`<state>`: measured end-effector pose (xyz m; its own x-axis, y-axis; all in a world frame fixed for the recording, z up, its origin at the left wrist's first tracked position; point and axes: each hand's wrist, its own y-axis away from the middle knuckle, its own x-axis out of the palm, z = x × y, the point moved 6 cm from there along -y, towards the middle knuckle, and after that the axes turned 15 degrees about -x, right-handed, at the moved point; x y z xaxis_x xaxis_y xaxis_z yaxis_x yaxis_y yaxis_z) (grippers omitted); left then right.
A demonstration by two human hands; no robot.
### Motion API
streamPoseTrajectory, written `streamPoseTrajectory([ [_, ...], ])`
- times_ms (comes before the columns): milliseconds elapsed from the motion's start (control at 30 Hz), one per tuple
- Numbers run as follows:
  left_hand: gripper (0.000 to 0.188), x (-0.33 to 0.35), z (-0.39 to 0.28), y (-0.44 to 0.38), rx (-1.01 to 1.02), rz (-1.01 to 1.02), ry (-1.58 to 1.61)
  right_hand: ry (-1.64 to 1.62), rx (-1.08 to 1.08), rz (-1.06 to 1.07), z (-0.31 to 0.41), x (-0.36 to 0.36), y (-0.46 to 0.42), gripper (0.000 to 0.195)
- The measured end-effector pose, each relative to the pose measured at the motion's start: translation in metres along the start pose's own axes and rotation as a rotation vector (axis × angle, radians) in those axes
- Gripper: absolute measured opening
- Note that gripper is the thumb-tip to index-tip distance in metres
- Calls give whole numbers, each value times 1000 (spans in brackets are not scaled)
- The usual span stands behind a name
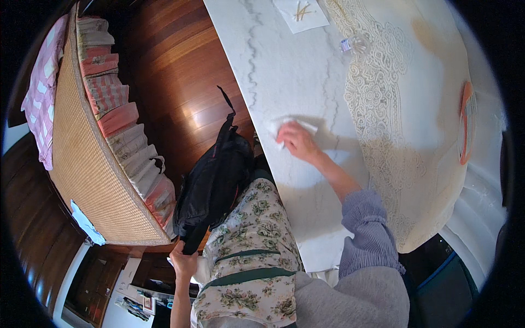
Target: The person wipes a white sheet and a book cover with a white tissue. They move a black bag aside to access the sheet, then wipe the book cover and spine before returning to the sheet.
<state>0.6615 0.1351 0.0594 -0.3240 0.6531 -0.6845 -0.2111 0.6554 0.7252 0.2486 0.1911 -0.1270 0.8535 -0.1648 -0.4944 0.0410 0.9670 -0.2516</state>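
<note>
My right hand presses a crumpled white tissue onto the white marble-patterned surface; the hand is a little blurred. Low at the left, my left hand grips a black strap of a black backpack. The bag hangs beside my floral apron, next to the edge of the white surface. Something white, partly hidden, shows by my left wrist.
A clear plastic bottle lies on a cream lace runner. Beyond it is an orange-rimmed object. Cotton swabs lie on a white sheet. Leftward stand a bed with a woven mat and ruffled skirt, above a wooden floor.
</note>
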Motion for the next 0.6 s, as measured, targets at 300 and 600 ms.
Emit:
streamPoseTrajectory([
  [300, 22, 8, 13, -8, 26, 10, -108, -515, 506, -183, 67, 45, 137, 10],
  [600, 28, 17, 36, -26, 56, 66, -107, -934, 992, -933, -18, -33, 149, 22],
])
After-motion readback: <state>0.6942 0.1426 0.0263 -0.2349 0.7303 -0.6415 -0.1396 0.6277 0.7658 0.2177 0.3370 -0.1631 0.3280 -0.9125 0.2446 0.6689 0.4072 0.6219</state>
